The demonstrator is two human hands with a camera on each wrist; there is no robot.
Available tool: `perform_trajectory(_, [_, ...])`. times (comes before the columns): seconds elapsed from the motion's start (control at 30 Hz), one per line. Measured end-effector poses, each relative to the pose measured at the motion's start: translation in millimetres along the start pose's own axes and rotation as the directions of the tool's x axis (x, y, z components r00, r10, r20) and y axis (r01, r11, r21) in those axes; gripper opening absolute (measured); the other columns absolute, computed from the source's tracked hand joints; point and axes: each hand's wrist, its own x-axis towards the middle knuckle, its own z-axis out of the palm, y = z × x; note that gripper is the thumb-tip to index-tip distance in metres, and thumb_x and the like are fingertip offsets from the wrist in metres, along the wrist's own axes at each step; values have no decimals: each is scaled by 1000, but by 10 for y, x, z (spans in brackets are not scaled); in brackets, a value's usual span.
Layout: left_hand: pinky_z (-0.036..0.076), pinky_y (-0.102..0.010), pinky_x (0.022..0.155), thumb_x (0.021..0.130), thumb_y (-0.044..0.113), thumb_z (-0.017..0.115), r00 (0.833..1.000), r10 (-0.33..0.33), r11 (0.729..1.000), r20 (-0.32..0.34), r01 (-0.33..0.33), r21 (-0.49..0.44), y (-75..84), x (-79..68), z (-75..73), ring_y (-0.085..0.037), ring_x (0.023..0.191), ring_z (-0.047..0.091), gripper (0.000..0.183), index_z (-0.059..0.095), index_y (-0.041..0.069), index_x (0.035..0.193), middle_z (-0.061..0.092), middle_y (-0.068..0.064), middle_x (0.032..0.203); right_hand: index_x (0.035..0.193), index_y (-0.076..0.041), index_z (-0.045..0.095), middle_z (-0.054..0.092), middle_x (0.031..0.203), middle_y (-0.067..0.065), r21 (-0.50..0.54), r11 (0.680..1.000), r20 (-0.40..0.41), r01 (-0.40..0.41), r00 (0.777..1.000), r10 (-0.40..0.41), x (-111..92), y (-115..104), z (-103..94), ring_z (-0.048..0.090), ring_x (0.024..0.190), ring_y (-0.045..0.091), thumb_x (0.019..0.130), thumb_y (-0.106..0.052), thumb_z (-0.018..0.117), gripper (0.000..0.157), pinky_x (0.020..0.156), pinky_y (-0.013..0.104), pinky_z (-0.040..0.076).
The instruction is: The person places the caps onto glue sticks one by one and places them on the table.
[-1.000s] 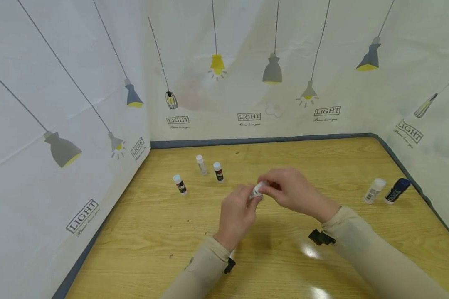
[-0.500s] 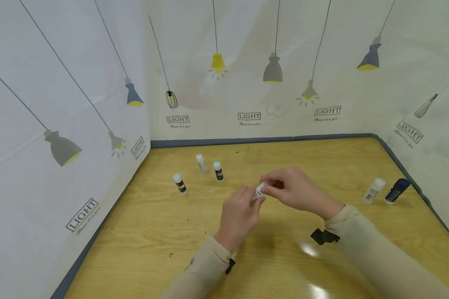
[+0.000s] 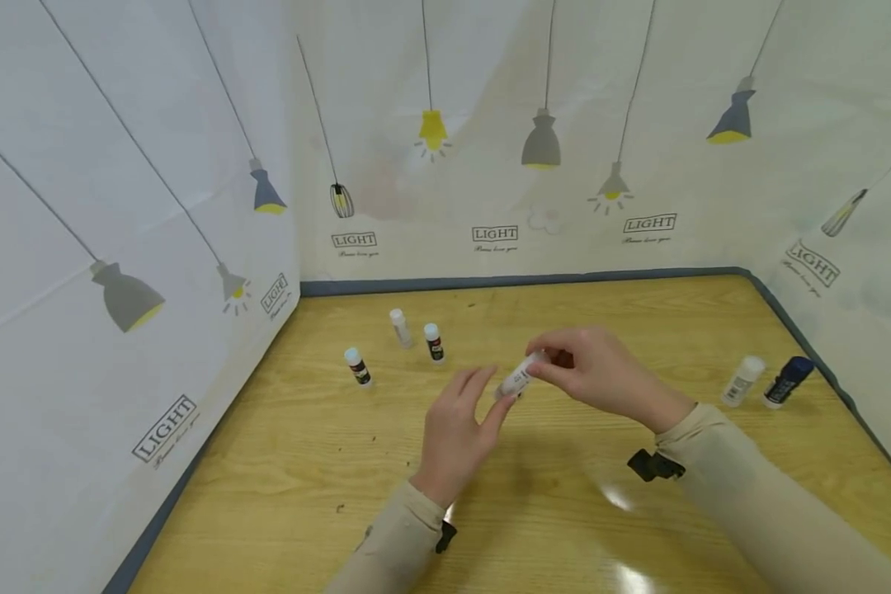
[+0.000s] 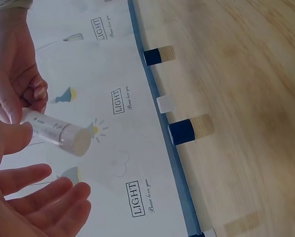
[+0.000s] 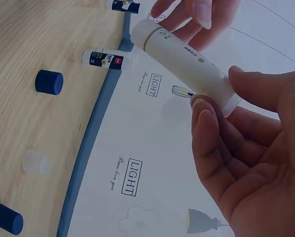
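Observation:
My right hand [image 3: 601, 375] pinches one end of a white glue stick [image 3: 518, 377] between thumb and fingers, holding it tilted above the table. In the right wrist view the glue stick [image 5: 187, 64] shows small print and a smooth white end that points away from the pinching fingers. My left hand [image 3: 456, 433] is just left of it, its fingers spread and loosely straight. The left thumb lies close to the stick; whether it touches cannot be told. In the left wrist view the left hand's fingers [image 4: 63, 202] are apart from the glue stick [image 4: 54, 132].
At the back left of the wooden table [image 3: 304, 462] stand a white glue stick [image 3: 400, 327] and two dark-labelled ones [image 3: 434, 342], [image 3: 357, 366]. A white tube [image 3: 743, 380] and a blue-capped tube [image 3: 788, 380] stand right. Blue caps [image 5: 49, 82] show in the wrist views. Printed cloth [image 3: 416, 198] walls the table.
My left hand has loosened its fingers from the glue stick and drawn back a little to the left. My right hand has moved slightly right with the stick, which now shows more of its length.

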Motion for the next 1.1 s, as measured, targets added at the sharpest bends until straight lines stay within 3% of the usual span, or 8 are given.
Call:
perform_trajectory(0.3, [56,-36,86,94,30,75,998,-52,999,34,52,8,-67,-38,-41,-19,107,65,42,65,9,129,63,-5,121,107,-16,74,61,72,-12,-84,996,-11,-37,999,36,-83,113,-104,50,55,10,95,-24,74,14,49,28,43])
perform_trajectory(1.1, [56,-40,85,96,32,71,996,-84,996,21,83,17,-222,-142,-100,-23,107,64,41,66,7,129,63,-9,121,108,-11,73,62,76,-9,-278,956,-16,-89,996,88,-258,452,-450,51,61,8,96,-22,72,16,57,31,45])
